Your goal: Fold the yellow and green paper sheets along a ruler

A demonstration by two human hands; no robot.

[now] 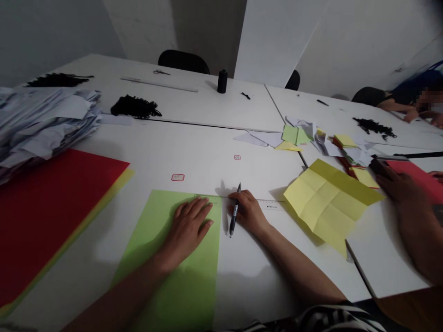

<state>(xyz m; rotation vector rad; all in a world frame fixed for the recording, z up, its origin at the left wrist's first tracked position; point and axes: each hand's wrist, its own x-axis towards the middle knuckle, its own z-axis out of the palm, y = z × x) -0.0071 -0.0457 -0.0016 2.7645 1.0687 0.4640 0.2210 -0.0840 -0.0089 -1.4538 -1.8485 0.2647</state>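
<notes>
The green sheet (194,276) is matt paper, the ruler (277,205) smooth plastic.

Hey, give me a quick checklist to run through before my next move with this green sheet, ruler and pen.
1. Sheet steadied: ok. Your left hand is spread on the green sheet.
2. Pen in hand: ok. Your right hand holds the pen, tip pointing away from you.
3. Pen tip over the sheet: not ok. It is beyond the sheet's right edge.
4. Ruler fully on the sheet: not ok. Its right part extends past the sheet.
5. Ruler exactly square to the sheet: cannot tell.
6. Other paper off the sheet: ok. The creased yellow sheet and red sheet lie apart from it.
</notes>
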